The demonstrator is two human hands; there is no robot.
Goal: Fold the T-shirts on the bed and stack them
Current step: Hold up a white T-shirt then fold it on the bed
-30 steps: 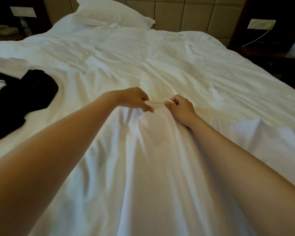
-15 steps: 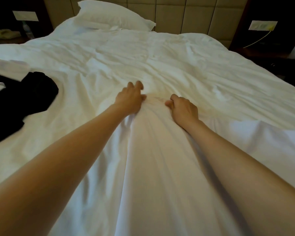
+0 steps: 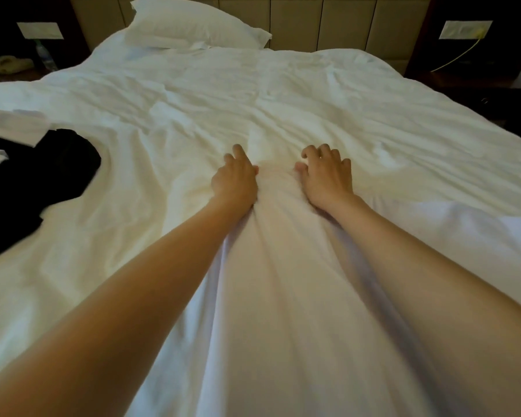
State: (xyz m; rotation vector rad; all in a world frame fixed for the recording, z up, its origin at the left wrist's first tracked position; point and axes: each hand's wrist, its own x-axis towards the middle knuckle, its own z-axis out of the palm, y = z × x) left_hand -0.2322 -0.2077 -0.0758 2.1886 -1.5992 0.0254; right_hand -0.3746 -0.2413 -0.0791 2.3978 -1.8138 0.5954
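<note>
A white T-shirt (image 3: 283,281) lies stretched out on the white bed (image 3: 298,97), running from its bunched far end back toward me between my forearms. My left hand (image 3: 235,176) rests on the left side of that far end, fingers reaching forward and thumb against the cloth. On the right side my right hand (image 3: 325,173) presses down with spread, slightly bent fingers. Neither hand pinches the fabric. A crumpled black T-shirt (image 3: 42,176) lies at the bed's left edge, with another white garment (image 3: 15,127) partly on it.
A white pillow (image 3: 193,25) lies at the padded headboard. Dark nightstands flank the bed; the left one holds a phone (image 3: 6,63) and a bottle (image 3: 44,57). A yellow cable (image 3: 460,55) hangs at the right. The duvet is wrinkled.
Both hands pinched the shirt's far edge a second ago. They have let go, moved slightly apart and now lie flat beside the bunched end.
</note>
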